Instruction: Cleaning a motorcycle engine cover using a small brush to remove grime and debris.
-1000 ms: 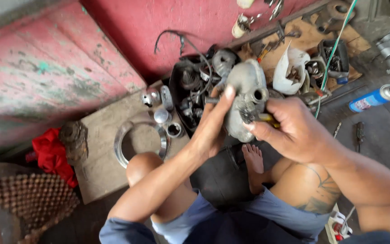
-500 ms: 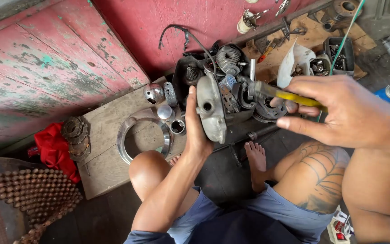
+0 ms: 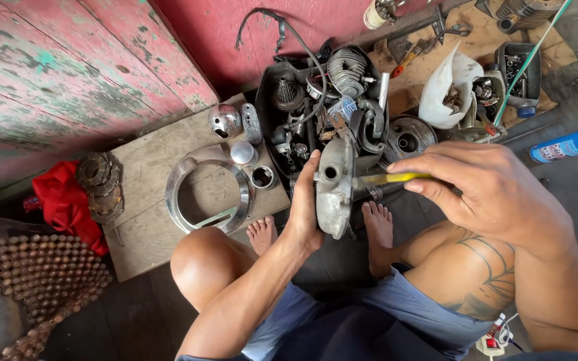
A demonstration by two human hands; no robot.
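The person sits low with bare knees spread and both bare feet (image 3: 376, 224) on the dark floor. The left hand (image 3: 304, 204) is wrapped around a grey metal engine cover (image 3: 332, 187), gripping it from its left side and holding it on edge just above the feet. The right hand (image 3: 486, 190) is clenched around a yellow-handled screwdriver (image 3: 389, 178), whose shaft points left and meets the cover's right face. Just beyond the cover stands a black tray (image 3: 265, 110) crowded with engine parts, among them a ribbed cylinder (image 3: 348, 67) and a toothed gear (image 3: 287, 90), with a black cable looping up from it. To the left of the tray lies a wooden board (image 3: 145, 220) carrying a large chrome ring (image 3: 209, 190), a small chrome cap (image 3: 242, 152) and a shiny dome-shaped housing (image 3: 224, 120); a stack of toothed discs (image 3: 98, 187) rests at its left edge beside a red cloth (image 3: 65, 204). To the right lie a torn white plastic container (image 3: 446, 87) and a blue spray can (image 3: 566, 144). Farthest back runs a weathered red wall (image 3: 68, 73).
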